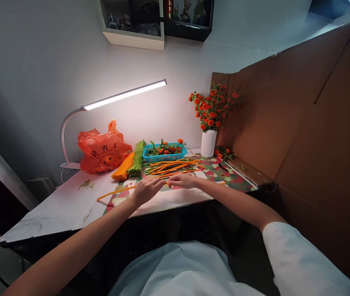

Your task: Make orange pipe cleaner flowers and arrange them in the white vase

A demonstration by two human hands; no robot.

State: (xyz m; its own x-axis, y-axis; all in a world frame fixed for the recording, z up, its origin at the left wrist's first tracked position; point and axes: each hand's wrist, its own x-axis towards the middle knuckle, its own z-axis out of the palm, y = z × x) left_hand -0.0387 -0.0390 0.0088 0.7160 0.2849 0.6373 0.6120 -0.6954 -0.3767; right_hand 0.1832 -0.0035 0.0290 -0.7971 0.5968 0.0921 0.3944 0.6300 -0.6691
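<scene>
Both hands meet over the front part of the table, each pinching an orange pipe cleaner (116, 191). My left hand (149, 189) is closed on it, and its long end sticks out to the left. Close beside it, my right hand (181, 181) grips the same strand with the fingertips; a short orange stretch shows between the hands. Just beyond them lies a loose pile of orange and green pipe cleaners (175, 166). Left of the pile rest a bundle of orange pipe cleaners (123, 167) and a bundle of green ones (138, 159).
A blue basket (165, 157) holds orange flowers on green stems. Behind on the right stands a white ribbed vase (208, 144) of orange flowers (212, 107). An orange plastic bag (102, 150) sits by the lit desk lamp (125, 95). A cardboard panel (286, 115) walls the right side.
</scene>
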